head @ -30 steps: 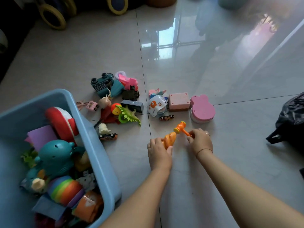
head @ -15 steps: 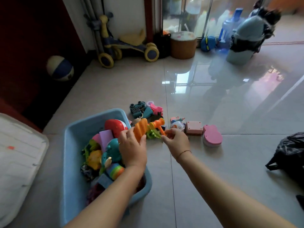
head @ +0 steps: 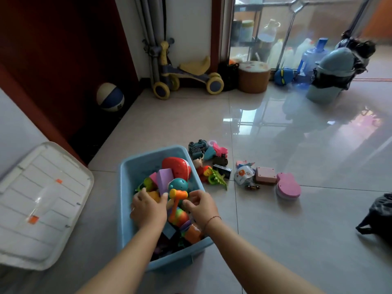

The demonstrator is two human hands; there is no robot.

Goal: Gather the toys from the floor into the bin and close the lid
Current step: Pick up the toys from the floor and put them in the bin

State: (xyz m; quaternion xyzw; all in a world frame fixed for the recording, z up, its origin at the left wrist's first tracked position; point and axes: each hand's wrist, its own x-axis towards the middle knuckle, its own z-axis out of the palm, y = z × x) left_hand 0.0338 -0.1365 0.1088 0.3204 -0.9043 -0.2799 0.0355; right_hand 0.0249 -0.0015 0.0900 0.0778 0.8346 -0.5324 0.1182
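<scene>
The blue bin (head: 127, 166) stands open on the tiled floor, filled with several toys. Both my hands are inside it. My left hand (head: 148, 209) grips an orange ridged toy (head: 153, 196) low among the others. An orange toy hammer (head: 178, 195) stands head-up between my hands. My right hand (head: 201, 206) hovers just right of its handle with fingers loosely curled and nothing in them. To the right of the bin lie a green dinosaur (head: 217, 178), a teal block toy (head: 197, 147), a pink box (head: 265, 175) and a pink bunny-shaped case (head: 287, 185). The white lid (head: 42, 204) lies on the left.
A ride-on trike (head: 186, 75), a ball (head: 110, 96) and a round stool (head: 253, 76) stand along the far wall. A lidded trash can (head: 331, 77) is at the far right. A black bag (head: 379, 217) lies on the floor at the right edge.
Both hands carried the orange ridged toy and the hammer from the floor leftward into the bin. The hammer has left my right hand. My view has lifted toward the room.
</scene>
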